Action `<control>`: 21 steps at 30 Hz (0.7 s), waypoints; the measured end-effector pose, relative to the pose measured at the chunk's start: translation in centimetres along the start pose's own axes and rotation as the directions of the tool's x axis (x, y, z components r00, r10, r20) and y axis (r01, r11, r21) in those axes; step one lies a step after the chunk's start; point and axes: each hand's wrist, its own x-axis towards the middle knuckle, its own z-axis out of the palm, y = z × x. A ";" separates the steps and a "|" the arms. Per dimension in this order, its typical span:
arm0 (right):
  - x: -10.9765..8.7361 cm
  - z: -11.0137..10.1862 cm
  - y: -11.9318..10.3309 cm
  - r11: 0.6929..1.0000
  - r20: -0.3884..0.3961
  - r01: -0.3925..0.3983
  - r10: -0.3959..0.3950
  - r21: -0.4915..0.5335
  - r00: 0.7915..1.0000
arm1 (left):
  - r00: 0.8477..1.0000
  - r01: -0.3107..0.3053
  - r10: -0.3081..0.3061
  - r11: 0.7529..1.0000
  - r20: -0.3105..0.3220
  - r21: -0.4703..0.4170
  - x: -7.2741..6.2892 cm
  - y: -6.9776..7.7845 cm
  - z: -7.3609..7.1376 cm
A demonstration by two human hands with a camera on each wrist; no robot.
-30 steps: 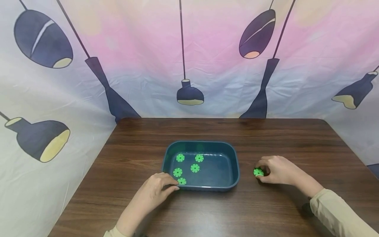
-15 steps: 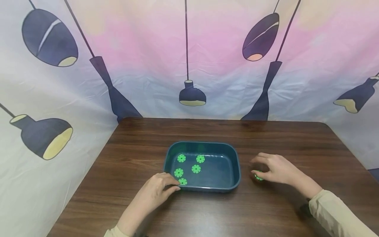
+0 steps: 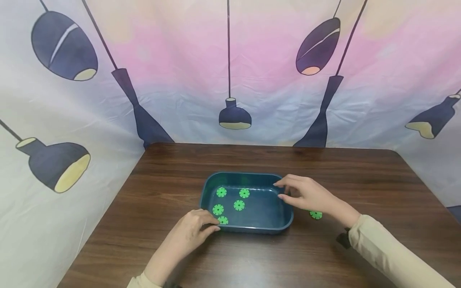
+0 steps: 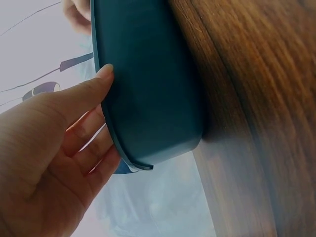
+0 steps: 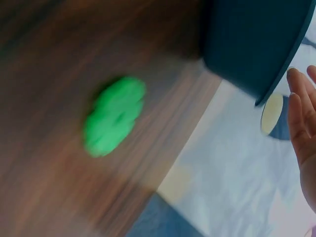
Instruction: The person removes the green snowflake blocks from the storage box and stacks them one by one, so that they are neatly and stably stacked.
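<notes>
A dark teal rectangular tray (image 3: pixel 248 229) stands on the table, with several flat green notched discs (image 3: pixel 239 205) lying in its left half. My left hand (image 3: pixel 189 232) grips the rim at the front left corner. In the left wrist view its thumb (image 4: pixel 94 91) presses the outer wall while the other fingers go over the rim to the inside. Over the tray's right end is my right hand (image 3: pixel 306 192), thumb and fingers spread apart with nothing between them. Right of the tray, another green disc (image 3: pixel 315 215) lies on the tabletop beside my right wrist; it appears blurred in the right wrist view.
The brown wood-grain table (image 3: pixel 173 168) reaches back to a hanging cloth (image 3: pixel 180 108) printed with dark lamps. Beige sleeves (image 3: pixel 389 244) cover the forearms, and a dark band (image 3: pixel 343 239) shows at the right wrist.
My right hand has let go of the green disc on the table and moved left over the tray's right end. The left hand stays at the rim. The head view has shifted slightly.
</notes>
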 end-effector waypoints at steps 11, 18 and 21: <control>4.9 3.0 -1.7 0.998 0.185 0.037 -0.029 -0.040 0.982 | 0.999 0.044 -0.045 0.999 0.031 0.013 0.0 0.2 -0.3; 6.3 5.5 -2.6 0.990 0.339 0.022 0.027 -0.141 0.940 | 0.999 0.043 -0.043 0.999 0.025 0.010 0.0 0.2 -0.2; 6.6 6.2 -2.9 0.988 0.378 0.037 0.024 -0.151 0.925 | 0.999 0.036 -0.036 0.999 0.024 0.007 0.0 0.1 -0.2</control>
